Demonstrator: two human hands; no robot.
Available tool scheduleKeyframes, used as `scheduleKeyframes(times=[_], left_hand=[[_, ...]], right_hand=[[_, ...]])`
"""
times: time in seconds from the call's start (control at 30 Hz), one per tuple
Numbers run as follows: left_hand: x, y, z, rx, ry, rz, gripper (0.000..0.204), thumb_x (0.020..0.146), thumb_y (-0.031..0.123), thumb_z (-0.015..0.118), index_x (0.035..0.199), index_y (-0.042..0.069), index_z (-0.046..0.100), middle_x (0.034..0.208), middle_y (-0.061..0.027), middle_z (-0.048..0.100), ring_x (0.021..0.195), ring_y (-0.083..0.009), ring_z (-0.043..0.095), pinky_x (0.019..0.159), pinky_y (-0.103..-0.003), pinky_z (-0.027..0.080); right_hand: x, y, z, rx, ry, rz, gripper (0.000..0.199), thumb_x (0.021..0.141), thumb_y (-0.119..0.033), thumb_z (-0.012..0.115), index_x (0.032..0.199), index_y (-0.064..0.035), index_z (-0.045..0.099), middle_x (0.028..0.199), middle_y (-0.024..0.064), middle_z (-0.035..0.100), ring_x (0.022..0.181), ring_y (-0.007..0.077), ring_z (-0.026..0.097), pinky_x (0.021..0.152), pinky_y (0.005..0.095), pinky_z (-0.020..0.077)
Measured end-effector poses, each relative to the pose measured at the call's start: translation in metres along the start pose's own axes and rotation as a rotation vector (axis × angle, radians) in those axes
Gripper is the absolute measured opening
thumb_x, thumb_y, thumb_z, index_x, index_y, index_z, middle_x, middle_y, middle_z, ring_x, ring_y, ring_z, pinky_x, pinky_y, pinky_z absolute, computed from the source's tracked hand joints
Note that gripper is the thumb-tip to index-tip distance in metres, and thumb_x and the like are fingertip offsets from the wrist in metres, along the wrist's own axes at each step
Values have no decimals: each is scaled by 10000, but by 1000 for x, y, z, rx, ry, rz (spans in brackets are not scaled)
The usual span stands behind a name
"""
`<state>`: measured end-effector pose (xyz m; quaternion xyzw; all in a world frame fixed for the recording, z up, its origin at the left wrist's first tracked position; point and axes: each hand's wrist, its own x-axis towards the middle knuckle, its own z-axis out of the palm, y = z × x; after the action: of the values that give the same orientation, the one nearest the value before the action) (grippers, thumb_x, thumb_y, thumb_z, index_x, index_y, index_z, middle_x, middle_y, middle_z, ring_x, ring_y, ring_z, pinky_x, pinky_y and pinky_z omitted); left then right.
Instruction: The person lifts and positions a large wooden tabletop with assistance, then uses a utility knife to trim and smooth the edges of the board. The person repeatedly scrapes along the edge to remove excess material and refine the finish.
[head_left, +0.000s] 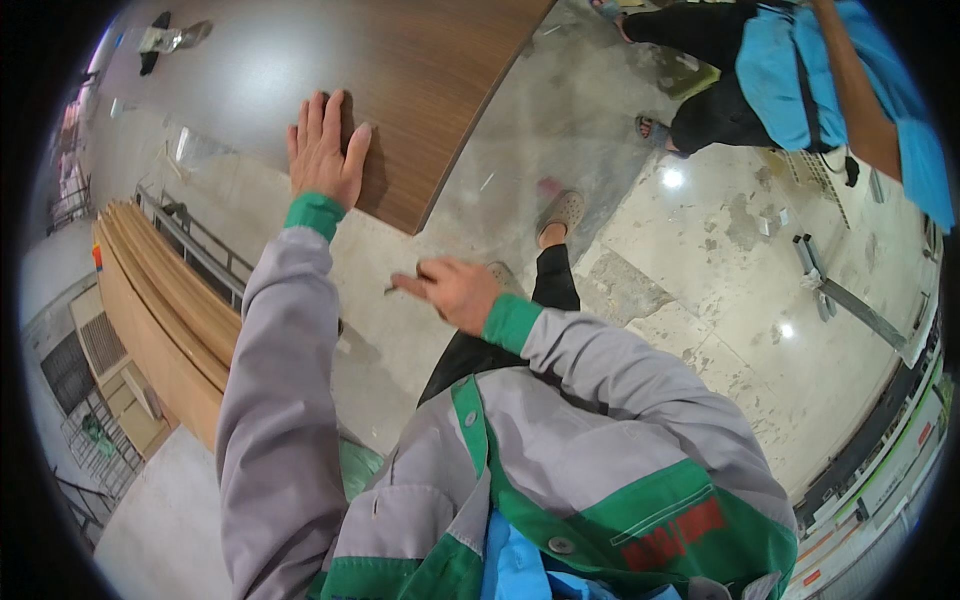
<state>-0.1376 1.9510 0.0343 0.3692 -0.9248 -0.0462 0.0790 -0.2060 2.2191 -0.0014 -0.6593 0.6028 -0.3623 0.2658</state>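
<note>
In the head view, the brown tabletop (450, 90) lies upper left, one corner pointing nearward, right edge slanting away rightward; long axis unclear. Left grip (325, 160) rests flat, thumb apart; right grip (462, 290) curls, contents indiscernible.

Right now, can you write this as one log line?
left hand: palm down on brown board; right hand: partly curled, off the board, grip unclear; nearby: person in blue
</note>
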Motion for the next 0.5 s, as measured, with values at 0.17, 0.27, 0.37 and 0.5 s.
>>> scheduleKeyframes(times=[0.17,0.27,0.37,0.5], left_hand=[[2,1,-3,26,-11,12,677,1046,513,453,1622,169,360,1705,-159,282,1598,-336,193,1294,-517,106],[2,1,-4,20,-16,16,682,1038,488,479,1622,159,358,1701,-168,287,1594,-347,198,1291,-526,107],[6,2,-8,5,-40,11,697,1024,465,509,1621,141,355,1695,-180,292,1589,-363,204,1289,-537,101],[11,10,-16,-7,-83,-1,709,1016,441,519,1619,110,348,1688,-205,291,1585,-377,204,1287,-547,94]], right_hand=[[48,109,-104,-221,597,93,518,976,-72,538,1461,-248,578,1150,159,660,980,390,660,805,498,565],[105,155,-187,-47,647,561,376,1015,-255,593,1323,-48,652,1108,214,683,965,419,669,862,505,519],[95,115,-165,61,345,570,392,1029,-252,579,1354,-45,646,1109,172,696,982,390,656,887,484,502],[28,65,-96,-113,-189,211,418,1019,-122,512,1421,-136,625,1284,125,682,1125,359,655,1072,481,495]])
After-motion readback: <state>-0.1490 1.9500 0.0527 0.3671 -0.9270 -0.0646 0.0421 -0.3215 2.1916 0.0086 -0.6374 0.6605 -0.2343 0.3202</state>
